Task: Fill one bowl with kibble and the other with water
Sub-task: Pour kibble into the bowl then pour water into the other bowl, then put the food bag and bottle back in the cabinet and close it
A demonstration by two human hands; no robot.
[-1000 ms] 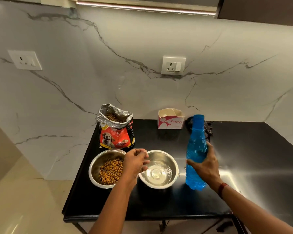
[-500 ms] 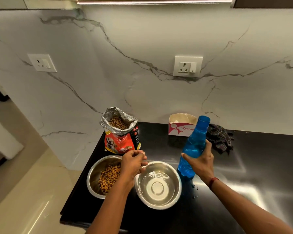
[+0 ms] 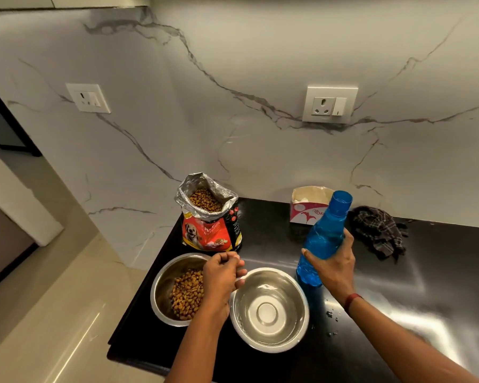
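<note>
Step in hand, as judged: the water fill, with the kibble half judged done. Clock read with 12 toward the wall.

Kibble bowl [image 3: 163,283] at 9 o'clock of water bowl [image 3: 291,294], rims just beside each other, holding a heap of kibble [image 3: 186,294]. Water bowl near the front edge of the counter [image 3: 398,313], showing only a shallow film of water over its base. Judged far from full.

Left hand [image 3: 221,275] at 10 o'clock on the water bowl rim, fingers curled, seemingly pinching the rim to steady it; exact contact hard to confirm. Right hand [image 3: 332,266] wrapped round the lower half of the bottle [image 3: 327,233], fingers and thumb closed on it. Bottle uncapped, near upright with a slight lean toward 1 o'clock, at 3 o'clock of the water bowl. Cannot tell whether its base touches the counter.

Droplets [image 3: 329,314] at 4 o'clock of the water bowl. Open bag [image 3: 210,233] at 12 o'clock of the kibble bowl. Box [image 3: 304,214] and cloth [image 3: 379,233] at the back by the wall.

Next move calls for lifting the bottle, bringing its mouth over the bowl centre and tipping slowly toward 9 o'clock, with the rim pinned. Risks judged: splash over the low rim, a sliding bowl on a wet counter
</note>
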